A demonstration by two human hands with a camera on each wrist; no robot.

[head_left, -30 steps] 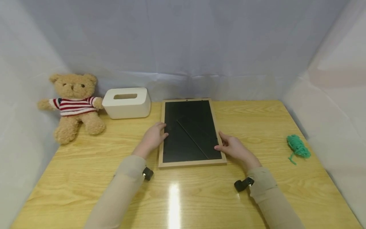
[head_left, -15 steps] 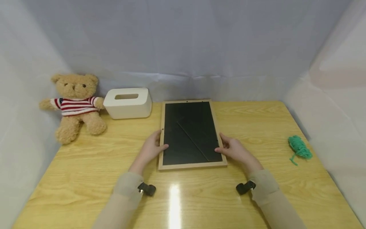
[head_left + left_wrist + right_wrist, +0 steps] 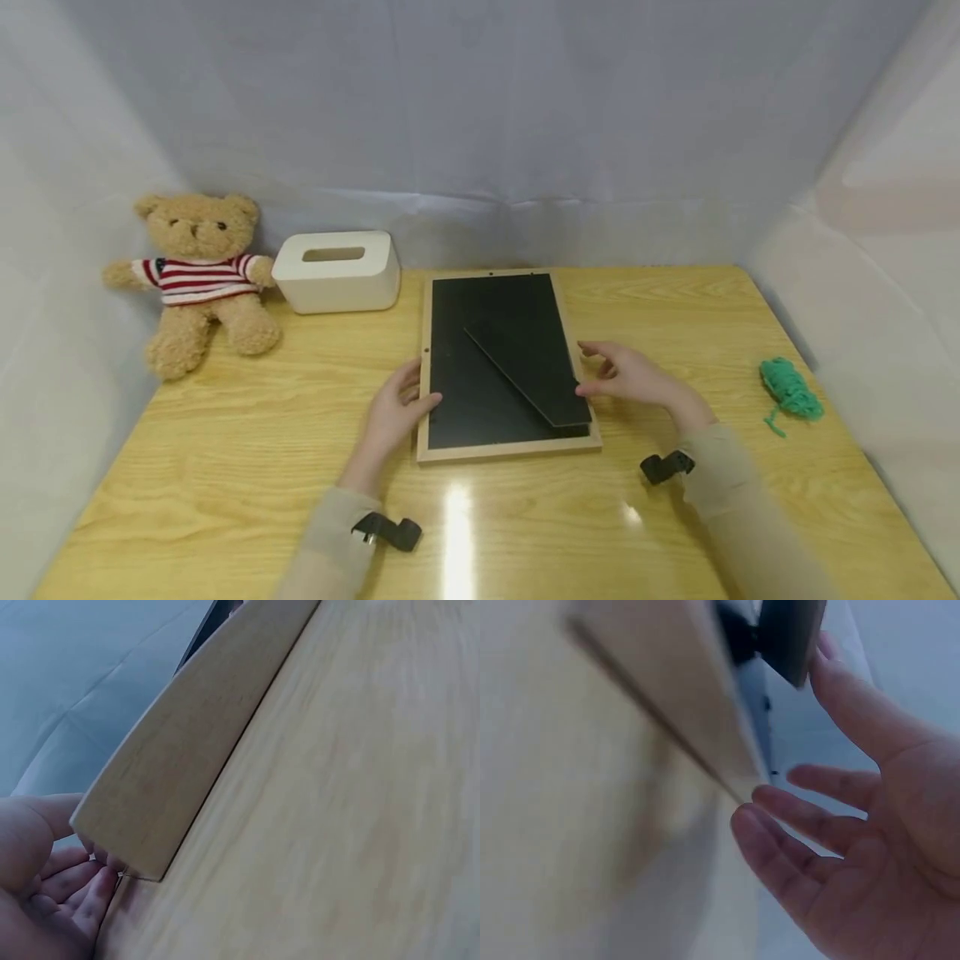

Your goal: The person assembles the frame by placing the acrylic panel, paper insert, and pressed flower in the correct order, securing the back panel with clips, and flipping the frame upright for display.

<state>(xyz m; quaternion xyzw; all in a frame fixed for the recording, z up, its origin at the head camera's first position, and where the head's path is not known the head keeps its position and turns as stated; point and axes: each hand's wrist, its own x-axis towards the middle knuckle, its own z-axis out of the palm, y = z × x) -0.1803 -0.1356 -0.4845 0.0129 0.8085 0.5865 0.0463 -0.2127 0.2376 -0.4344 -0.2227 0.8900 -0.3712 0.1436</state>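
Observation:
A picture frame (image 3: 498, 452) with a light wooden rim lies back side up on the table, its black back (image 3: 459, 392) facing up. A narrow black easel stand (image 3: 534, 371) is hinged to that back, its near end raised a little. My left hand (image 3: 392, 414) grips the frame's left edge, thumb over the rim and fingers along the outer side. At the right edge, my right hand (image 3: 633, 379) has its thumb against the side of the raised stand (image 3: 791, 637). The other fingers of that hand extend loosely beside the wooden side, holding nothing.
On the left a teddy bear (image 3: 198, 275) in a striped sweater sits beside a white tissue box (image 3: 337, 283). A bundle of green yarn (image 3: 791, 389) lies near the table's right edge. Pale sheeting (image 3: 487, 125) encloses the table (image 3: 510, 533) at back and sides.
My left hand moved down the frame's left edge and took hold there. The frame slid slightly toward me. My right hand shifted right, and the stand's near end rose off the back.

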